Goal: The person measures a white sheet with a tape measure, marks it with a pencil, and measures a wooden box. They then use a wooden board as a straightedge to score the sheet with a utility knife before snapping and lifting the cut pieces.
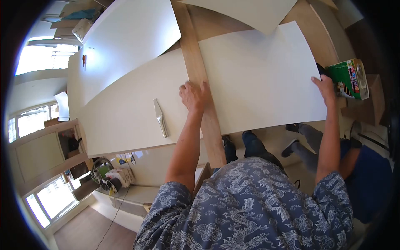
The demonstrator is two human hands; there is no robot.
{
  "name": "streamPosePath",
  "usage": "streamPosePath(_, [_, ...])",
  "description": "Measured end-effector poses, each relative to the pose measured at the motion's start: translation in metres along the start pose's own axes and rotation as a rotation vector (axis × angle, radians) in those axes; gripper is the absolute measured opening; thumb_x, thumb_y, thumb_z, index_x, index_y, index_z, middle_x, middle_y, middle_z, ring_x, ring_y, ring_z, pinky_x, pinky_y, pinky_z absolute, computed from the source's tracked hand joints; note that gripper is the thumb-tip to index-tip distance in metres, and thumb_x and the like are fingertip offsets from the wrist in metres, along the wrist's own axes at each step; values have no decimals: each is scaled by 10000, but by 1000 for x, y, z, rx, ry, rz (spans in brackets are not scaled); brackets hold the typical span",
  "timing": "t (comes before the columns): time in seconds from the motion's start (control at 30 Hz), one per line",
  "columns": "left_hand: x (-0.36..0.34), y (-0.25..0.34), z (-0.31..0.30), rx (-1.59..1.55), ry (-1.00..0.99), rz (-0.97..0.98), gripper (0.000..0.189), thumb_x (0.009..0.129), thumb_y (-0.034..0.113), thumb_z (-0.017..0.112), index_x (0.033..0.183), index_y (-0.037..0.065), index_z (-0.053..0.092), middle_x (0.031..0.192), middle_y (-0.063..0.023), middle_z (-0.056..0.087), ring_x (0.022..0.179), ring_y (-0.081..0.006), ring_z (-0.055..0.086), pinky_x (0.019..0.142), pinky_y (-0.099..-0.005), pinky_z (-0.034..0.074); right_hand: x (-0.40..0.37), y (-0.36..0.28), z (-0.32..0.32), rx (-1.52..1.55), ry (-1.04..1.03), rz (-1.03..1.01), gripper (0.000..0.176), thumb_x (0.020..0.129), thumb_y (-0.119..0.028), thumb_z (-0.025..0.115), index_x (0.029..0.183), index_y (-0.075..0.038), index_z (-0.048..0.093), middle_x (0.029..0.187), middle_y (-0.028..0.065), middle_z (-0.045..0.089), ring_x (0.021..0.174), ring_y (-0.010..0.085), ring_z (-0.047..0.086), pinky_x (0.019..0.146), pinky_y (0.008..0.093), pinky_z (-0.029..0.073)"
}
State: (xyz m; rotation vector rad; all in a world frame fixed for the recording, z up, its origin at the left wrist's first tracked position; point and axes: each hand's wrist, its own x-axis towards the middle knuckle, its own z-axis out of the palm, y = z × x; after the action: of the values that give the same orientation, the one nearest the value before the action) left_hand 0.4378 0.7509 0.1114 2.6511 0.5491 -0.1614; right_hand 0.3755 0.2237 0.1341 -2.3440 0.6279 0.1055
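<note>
My left hand rests near the left edge of a long wooden board, its fingers curled and the thumb on the wood; what it grips, if anything, is hard to make out. At the right, my right hand holds the right edge of a white sheet, thumb on top and the other fingers mostly hidden. A second pale sheet extends left of the board. On it lies a scraper-like tool with a pointed end, left of my left hand.
A green can stands at the right, just beyond my right hand. A small orange-handled tool lies at the upper left. Another person is at the lower right. More sheets curve across the top. Wooden boxes sit at the right.
</note>
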Motion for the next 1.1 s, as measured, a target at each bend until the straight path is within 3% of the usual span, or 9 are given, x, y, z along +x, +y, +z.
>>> streamPosePath(0.07, [3, -15, 14, 35, 68, 107, 578, 915, 364, 673, 1360, 22, 536, 1399, -235, 498, 1313, -405, 454, 1097, -515, 393, 3, -9, -12, 37, -88, 80, 417, 923, -382, 741, 902, 29, 673, 714, 46, 630, 651, 123, 562, 645, 316, 499])
streamPosePath(0.17, [9, -28, 30, 124, 215, 335, 492, 967, 273, 590, 1421, 94, 529, 1469, -236, 477, 1349, -405, 441, 1129, -533, 327, -1, -26, -24, 366, -274, 216, 447, 970, -435, 688, 916, 9, 676, 789, 26, 651, 687, 101, 574, 665, 294, 503])
streamPosePath(0.23, [9, -37, 39, 153, 343, 486, 466, 982, 248, 550, 1434, 134, 539, 1500, -209, 489, 1368, -395, 443, 1137, -538, 302, -12, -50, -40, 400, -361, 147, 412, 991, -410, 659, 954, 0, 682, 848, 21, 668, 744, 84, 594, 706, 270, 505])
streamPosePath(0.33, [22, -49, 47, 149, 179, 503, 479, 988, 216, 505, 1462, 146, 519, 1586, -148, 428, 1432, -359, 396, 1164, -512, 270, -27, -94, -58, 470, -425, 82, 369, 998, -369, 647, 985, -2, 692, 875, 26, 692, 797, 75, 624, 738, 252, 506])
streamPosePath(0.43, [25, -50, 56, 59, 187, 467, 427, 990, 230, 515, 1401, 140, 586, 1575, -107, 461, 1424, -320, 420, 1145, -493, 305, -39, -130, -71, 409, -462, -27, 369, 1003, -359, 636, 1008, 4, 700, 890, 27, 701, 799, 76, 631, 744, 249, 508])
streamPosePath(0.63, [35, -46, 56, 48, 148, 440, 484, 973, 321, 566, 1422, 141, 583, 1582, -126, 449, 1423, -334, 416, 1162, -479, 288, -60, -175, -78, 338, -369, -29, 366, 1001, -346, 639, 1024, 13, 711, 907, 19, 704, 824, 71, 623, 767, 240, 501])
streamPosePath(0.83, [28, -26, 42, 90, 121, 514, 759, 843, 495, 692, 1427, 30, 557, 1595, -198, 399, 1420, -366, 396, 1175, -501, 261, -12, -89, -60, 196, -295, -28, 366, 992, -372, 641, 938, -13, 686, 793, -36, 573, 738, 68, 475, 699, 261, 427])
streamPosePath(0.87, [30, -26, 43, 83, 124, 524, 756, 842, 490, 691, 1427, 30, 558, 1596, -200, 398, 1420, -370, 394, 1176, -500, 264, -15, -88, -55, 218, -253, -1, 373, 988, -385, 643, 889, -27, 659, 768, -50, 493, 717, 74, 406, 678, 276, 393])
streamPosePath(1.1, [35, -36, 50, 12, 124, 562, 761, 830, 457, 699, 1423, 3, 555, 1593, -227, 384, 1417, -421, 376, 1194, -493, 292, -9, -70, -55, 264, -256, 51, 389, 989, -390, 646, 953, -4, 679, 831, -22, 571, 770, 72, 466, 714, 269, 428])
